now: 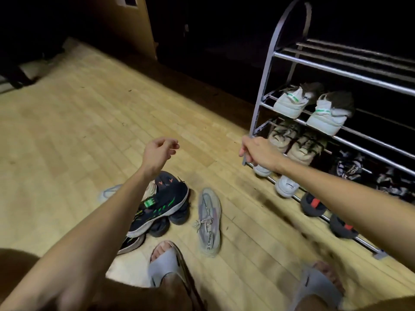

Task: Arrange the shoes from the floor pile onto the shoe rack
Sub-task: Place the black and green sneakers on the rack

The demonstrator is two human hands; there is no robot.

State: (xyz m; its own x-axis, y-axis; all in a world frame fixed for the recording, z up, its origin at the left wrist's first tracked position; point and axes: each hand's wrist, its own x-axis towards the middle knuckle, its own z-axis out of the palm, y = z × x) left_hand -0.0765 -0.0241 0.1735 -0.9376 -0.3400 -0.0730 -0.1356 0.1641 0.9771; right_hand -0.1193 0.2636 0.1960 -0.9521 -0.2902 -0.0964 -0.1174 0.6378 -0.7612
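The floor pile lies under my left forearm: a black sneaker with green marks stacked on other dark shoes, and a grey lace-up sneaker lying alone to its right. My left hand hovers above the pile, fingers loosely curled, holding nothing. The grey metal shoe rack stands at the right. My right hand grips its front left post low down. The rack carries white sneakers, beige shoes, black patterned shoes, white shoes and black-and-red shoes.
My feet in grey slides stand just in front of the pile. A pale blue shoe peeks out behind my left forearm. The rack's top tier holds no shoes. Wooden floor stretches left; the background is dark.
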